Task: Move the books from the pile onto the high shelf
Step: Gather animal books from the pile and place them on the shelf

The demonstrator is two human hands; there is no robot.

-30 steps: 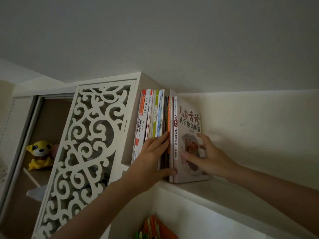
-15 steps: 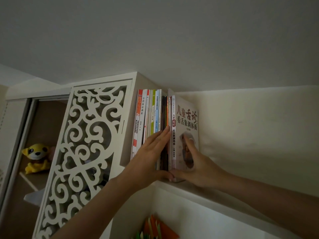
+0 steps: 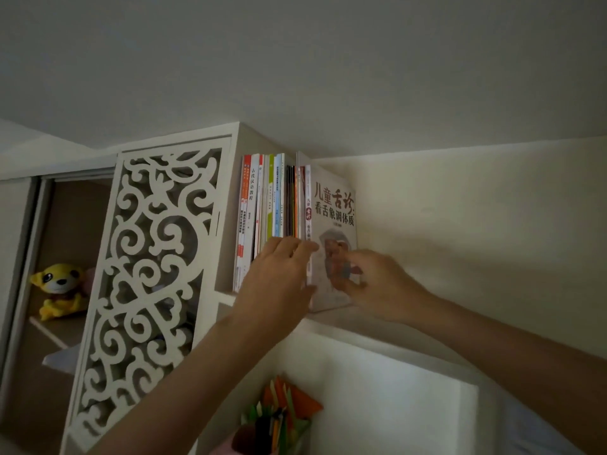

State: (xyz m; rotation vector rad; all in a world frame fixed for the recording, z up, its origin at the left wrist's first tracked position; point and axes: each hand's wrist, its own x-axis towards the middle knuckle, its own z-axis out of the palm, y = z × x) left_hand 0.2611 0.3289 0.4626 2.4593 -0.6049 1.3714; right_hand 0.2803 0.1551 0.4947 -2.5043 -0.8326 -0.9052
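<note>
Change since half a second ago: your right hand [image 3: 371, 284] has slid off the last book [image 3: 331, 244] at the right end of the row, now touching its cover with loosely bent fingertips, thumb beneath, gripping nothing.

Item: your left hand [image 3: 279, 277], fingers straight and flat against the row of books [image 3: 272, 205], likely to keep the spines square while the newcomer settles.

Item: last book, upright on the high shelf [image 3: 377, 326], cover facing right, touching its neighbours; nothing props its open side, so it may lean.

Item: lattice panel [image 3: 147, 274] walls the row's left end.
</note>
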